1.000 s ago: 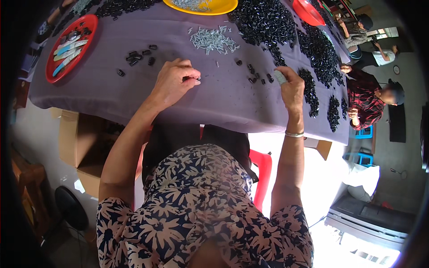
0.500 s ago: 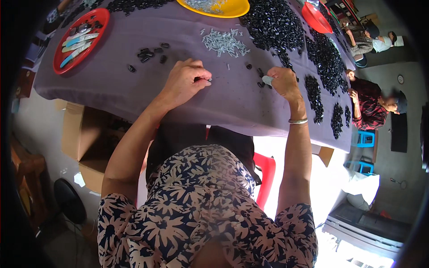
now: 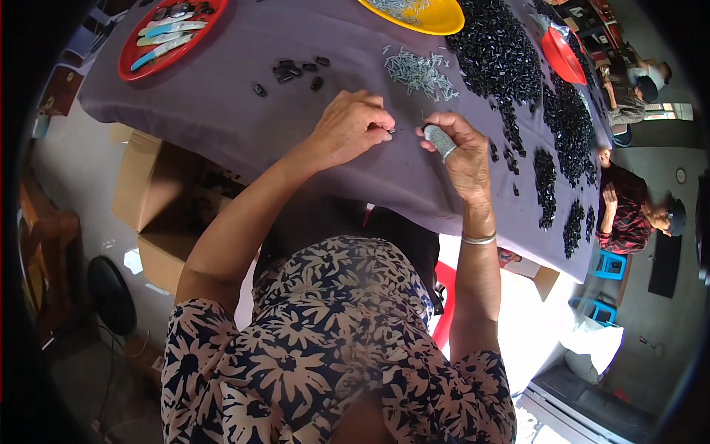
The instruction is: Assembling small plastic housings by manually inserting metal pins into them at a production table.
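My left hand (image 3: 347, 132) is over the table near its front edge. Thumb and forefinger pinch a small dark piece, mostly hidden by the fingertips. My right hand (image 3: 464, 152) is just to its right, a short gap apart, with its fingers bent together. A grey fabric finger cover (image 3: 440, 139) sits on one of its digits. Something thin and dark shows at these fingertips, too small to name. Beyond the hands lie a heap of small clear-grey pins (image 3: 420, 72) and a loose group of black plastic pieces (image 3: 288, 70).
A large heap of black pieces (image 3: 494, 55) spreads right on the purple tablecloth (image 3: 222, 81). A red plate (image 3: 129, 55) holds blue-and-white-handled tools. A yellow dish (image 3: 444, 26) and a red bowl (image 3: 563, 58) stand farther back. Another person (image 3: 621, 200) sits at the right.
My right hand has lifted from the black pieces on the table and moved left, toward my left hand, turning its covered digit into sight. The whole view has shifted; my left hand keeps its pinch.
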`<state>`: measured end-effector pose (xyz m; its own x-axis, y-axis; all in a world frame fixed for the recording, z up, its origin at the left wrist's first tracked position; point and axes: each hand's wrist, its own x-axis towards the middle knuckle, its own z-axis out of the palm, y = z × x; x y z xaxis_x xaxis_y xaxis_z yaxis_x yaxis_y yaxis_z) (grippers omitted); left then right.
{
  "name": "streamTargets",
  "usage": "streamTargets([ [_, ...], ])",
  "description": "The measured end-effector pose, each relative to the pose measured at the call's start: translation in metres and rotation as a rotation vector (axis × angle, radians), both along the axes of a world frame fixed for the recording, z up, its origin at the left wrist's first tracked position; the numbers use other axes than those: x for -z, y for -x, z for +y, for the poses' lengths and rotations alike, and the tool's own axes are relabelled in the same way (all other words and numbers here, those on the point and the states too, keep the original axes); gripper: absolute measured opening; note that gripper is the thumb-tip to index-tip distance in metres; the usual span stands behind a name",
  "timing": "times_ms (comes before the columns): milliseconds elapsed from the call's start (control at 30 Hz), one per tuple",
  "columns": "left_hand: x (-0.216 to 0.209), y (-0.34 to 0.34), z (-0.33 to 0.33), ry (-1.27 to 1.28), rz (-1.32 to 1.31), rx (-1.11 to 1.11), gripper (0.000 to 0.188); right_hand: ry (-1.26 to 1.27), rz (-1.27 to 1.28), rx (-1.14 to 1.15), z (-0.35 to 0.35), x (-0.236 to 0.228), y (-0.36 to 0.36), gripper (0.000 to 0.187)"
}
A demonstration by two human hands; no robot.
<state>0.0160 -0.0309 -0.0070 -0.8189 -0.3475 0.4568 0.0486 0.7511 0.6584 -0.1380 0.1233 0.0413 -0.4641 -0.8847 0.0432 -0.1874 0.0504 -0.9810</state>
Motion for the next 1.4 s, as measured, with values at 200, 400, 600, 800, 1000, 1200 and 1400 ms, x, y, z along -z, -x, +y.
streamTargets([
  [200, -0.001, -0.001, 0.001, -0.012, 0.011, 0.005, 0.012, -0.019, -0.014, 0.003, -0.012, 0.011, -0.010, 0.015],
  [400, -0.002, -0.002, 0.000, -0.027, -0.034, 0.006, 0.009, -0.065, 0.062, 0.016, -0.015, 0.012, -0.012, 0.013],
  [600, -0.001, 0.000, 0.001, -0.011, 0.007, -0.001, 0.010, -0.036, 0.186, -0.001, -0.016, 0.014, -0.017, 0.012],
  [800, -0.001, -0.002, 0.000, -0.015, -0.054, 0.000, 0.009, -0.030, 0.397, -0.008, -0.019, 0.005, -0.024, 0.012],
  [1000, -0.003, -0.001, 0.002, -0.027, -0.038, 0.006, 0.009, -0.035, 0.442, -0.045, -0.019, 0.008, -0.019, 0.014],
  [1200, 0.000, -0.001, 0.000, -0.035, -0.038, 0.002, 0.009, -0.084, 0.380, -0.080, -0.024, 0.006, -0.018, 0.013],
  [1400, -0.002, 0.000, -0.002, -0.033, -0.070, 0.018, 0.010, -0.298, 0.157, -0.201, -0.036, -0.006, 0.001, 0.007],
])
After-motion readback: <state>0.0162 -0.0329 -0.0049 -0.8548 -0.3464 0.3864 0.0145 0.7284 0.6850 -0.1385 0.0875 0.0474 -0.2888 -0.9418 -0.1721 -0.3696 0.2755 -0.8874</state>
